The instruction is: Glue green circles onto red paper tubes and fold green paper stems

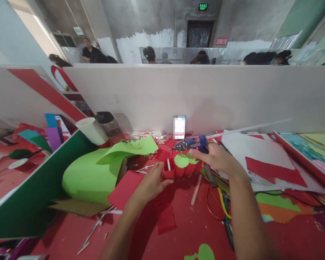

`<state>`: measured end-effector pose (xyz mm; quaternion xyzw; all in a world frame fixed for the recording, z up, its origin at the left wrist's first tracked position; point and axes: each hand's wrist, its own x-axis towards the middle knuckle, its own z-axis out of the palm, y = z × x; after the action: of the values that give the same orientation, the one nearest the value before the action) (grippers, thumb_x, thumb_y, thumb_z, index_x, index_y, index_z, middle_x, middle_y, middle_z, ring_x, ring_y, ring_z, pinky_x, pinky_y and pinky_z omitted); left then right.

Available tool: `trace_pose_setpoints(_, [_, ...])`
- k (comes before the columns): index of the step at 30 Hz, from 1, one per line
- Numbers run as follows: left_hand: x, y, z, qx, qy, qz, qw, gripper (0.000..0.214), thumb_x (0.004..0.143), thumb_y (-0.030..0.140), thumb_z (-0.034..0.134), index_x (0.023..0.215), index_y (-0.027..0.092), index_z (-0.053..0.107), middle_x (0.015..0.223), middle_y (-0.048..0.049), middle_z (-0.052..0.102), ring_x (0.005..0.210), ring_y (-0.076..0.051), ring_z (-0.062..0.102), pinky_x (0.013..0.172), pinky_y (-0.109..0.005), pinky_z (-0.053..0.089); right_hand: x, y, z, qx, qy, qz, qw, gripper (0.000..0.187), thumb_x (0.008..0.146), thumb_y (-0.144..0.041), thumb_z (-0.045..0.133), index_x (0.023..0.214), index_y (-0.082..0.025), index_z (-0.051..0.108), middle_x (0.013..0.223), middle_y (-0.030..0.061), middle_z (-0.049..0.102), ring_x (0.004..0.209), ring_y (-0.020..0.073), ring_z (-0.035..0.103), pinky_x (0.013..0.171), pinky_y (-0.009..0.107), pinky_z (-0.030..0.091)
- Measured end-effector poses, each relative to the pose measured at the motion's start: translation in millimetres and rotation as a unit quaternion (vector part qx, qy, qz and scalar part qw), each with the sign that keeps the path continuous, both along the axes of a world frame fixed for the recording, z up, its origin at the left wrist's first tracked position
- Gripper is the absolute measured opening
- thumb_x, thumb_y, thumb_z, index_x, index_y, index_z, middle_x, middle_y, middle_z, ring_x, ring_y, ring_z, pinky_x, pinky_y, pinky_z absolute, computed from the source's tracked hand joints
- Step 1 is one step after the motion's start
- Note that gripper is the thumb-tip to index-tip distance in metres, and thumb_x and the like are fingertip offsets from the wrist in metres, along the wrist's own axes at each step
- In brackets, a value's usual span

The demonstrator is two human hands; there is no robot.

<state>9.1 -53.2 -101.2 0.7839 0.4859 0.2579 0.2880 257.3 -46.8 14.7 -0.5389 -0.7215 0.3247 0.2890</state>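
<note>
the left hand [153, 182] pinches the left end of the red tubes [180, 172] mid-table, the right hand [218, 157] wrapped round a blue glue gun [202, 142] just beyond — red tabletop [191, 224] spreading near, a green board [29, 196] edging left, a white partition [146, 94] far.

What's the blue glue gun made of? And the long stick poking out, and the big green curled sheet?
The glue gun looks like hard plastic, with a smooth, shiny blue body. The long stick is probably hot-melt glue, because it looks pale and see-through. The green curled sheet seems to be matte paper or thin foam: it bends smoothly and barely shines, but I can't tell which.
</note>
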Motion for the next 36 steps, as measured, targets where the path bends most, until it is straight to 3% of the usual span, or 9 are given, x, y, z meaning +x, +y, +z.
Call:
trace_pose_setpoints(4, [6,3,-1.1,0.009,-0.065,0.027,0.998,0.050,0.078,0.045,0.068,0.120,0.021,0.057,0.120,-0.0111,0.059,0.115,-0.029,0.053,0.098,-0.041,0.041,0,-1,1.0,0.015,0.002,0.002,1.000,0.033,0.084,-0.051,0.060,0.072,-0.020,0.063,0.072,0.0028,0.066,0.065,0.0180,0.059,0.059,0.028,0.045])
trace_pose_setpoints(11, [-2,6,-0.9,-0.001,-0.159,0.026,0.987,0.057,0.075,0.044,0.071,0.126,0.023,0.054,0.127,-0.0086,0.058,0.117,-0.027,0.053,0.101,-0.038,0.040,0,-4,3.5,0.037,-0.001,-0.001,0.999,0.029,0.084,-0.049,0.061,0.079,-0.021,0.064,0.069,0.0013,0.063,0.063,0.0167,0.055,0.058,0.027,0.042])
trace_pose_setpoints(17, [-6,6,4.8,-0.010,-0.193,0.047,0.980,0.045,0.077,0.043,0.068,0.115,0.021,0.060,0.123,-0.0081,0.062,0.130,-0.031,0.042,0.110,-0.042,0.029,-7,-6,5.9,0.064,-0.020,0.007,0.998,0.033,0.086,-0.051,0.057,0.078,-0.020,0.065,0.070,0.0025,0.064,0.067,0.0189,0.057,0.063,0.030,0.043])
trace_pose_setpoints(22, [-4,7,9.1,-0.012,-0.210,0.025,0.977,0.042,0.078,0.042,0.068,0.112,0.019,0.061,0.114,-0.0080,0.065,0.111,-0.028,0.056,0.104,-0.040,0.036,-20,-12,11.9,0.095,-0.055,-0.004,0.994,0.033,0.086,-0.049,0.057,0.069,-0.022,0.064,0.069,0.0022,0.064,0.068,0.0190,0.056,0.066,0.031,0.042])
trace_pose_setpoints(36, [-3,6,4.9,-0.002,-0.232,0.034,0.972,0.043,0.076,0.036,0.072,0.113,0.019,0.060,0.108,-0.0068,0.062,0.102,-0.024,0.056,0.093,-0.035,0.041,-30,-13,11.2,0.116,-0.151,-0.012,0.982,0.038,0.088,-0.056,0.050,0.076,-0.026,0.070,0.070,-0.0007,0.069,0.069,0.0184,0.061,0.068,0.031,0.041])
